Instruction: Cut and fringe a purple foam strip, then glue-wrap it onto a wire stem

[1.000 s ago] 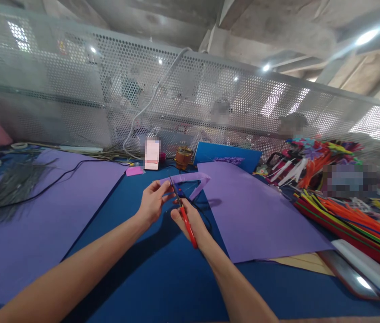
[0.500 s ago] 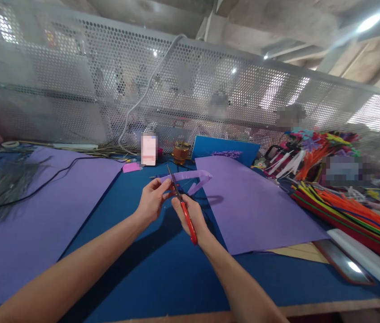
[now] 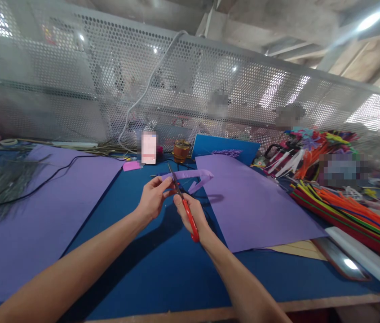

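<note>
In the head view, my left hand (image 3: 152, 196) pinches one end of a narrow purple paper strip (image 3: 192, 174) between thumb and fingers. The strip stretches to the right and folds back on itself, its loose end hanging in the air. My right hand (image 3: 192, 213) is wrapped around red-handled scissors (image 3: 189, 214). Their dark blades point up and to the left, right beside my left fingertips, and cross the strip near its held end. I cannot tell how far apart the blades are. Both hands are above the blue table surface (image 3: 136, 264).
Large purple sheets lie left (image 3: 58, 197) and right (image 3: 244, 202). A black cable crosses the left one, near dark bristly strands (image 3: 4, 188). Behind stand a lit phone (image 3: 148, 148), an amber jar (image 3: 181, 150) and a perforated metal screen (image 3: 176, 89). Colourful pipe cleaners (image 3: 355, 211) lie at right.
The scissors and my right hand have shifted very slightly up and right. My left hand keeps its hold on the strip, and the view has tilted a little.
</note>
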